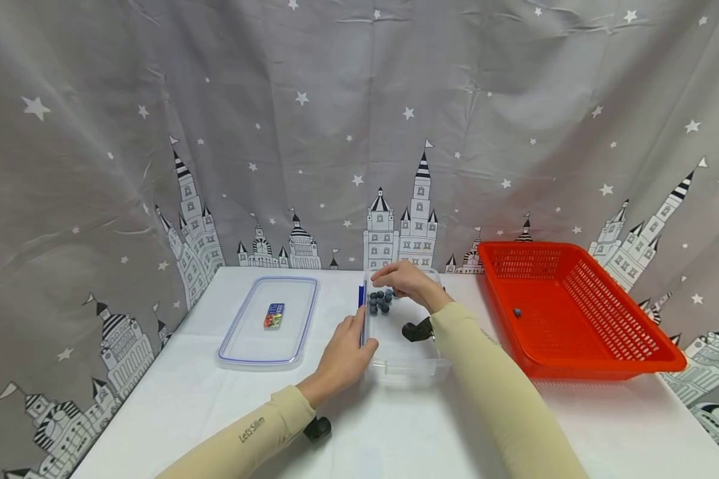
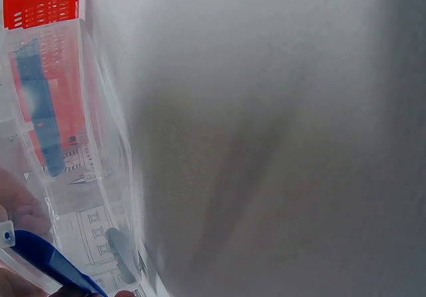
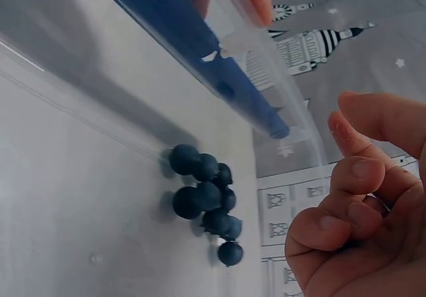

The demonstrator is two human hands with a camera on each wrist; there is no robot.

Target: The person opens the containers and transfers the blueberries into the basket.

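We see the left hand (image 1: 343,356) gripping the left wall of a clear plastic box (image 1: 391,340) near the far edge of the white worktop (image 1: 186,386), with small, round, dark-blue berries (image 1: 380,303) lying inside by that wall. The right hand (image 1: 411,281), fingers bent, hides part of the box's far left corner, so we can't tell if it holds a berry.

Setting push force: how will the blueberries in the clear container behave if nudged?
The blueberries look round and loose, so they'd probably roll. The floor of the clear container looks smooth, likely giving little resistance. Their small size suggests each is light.
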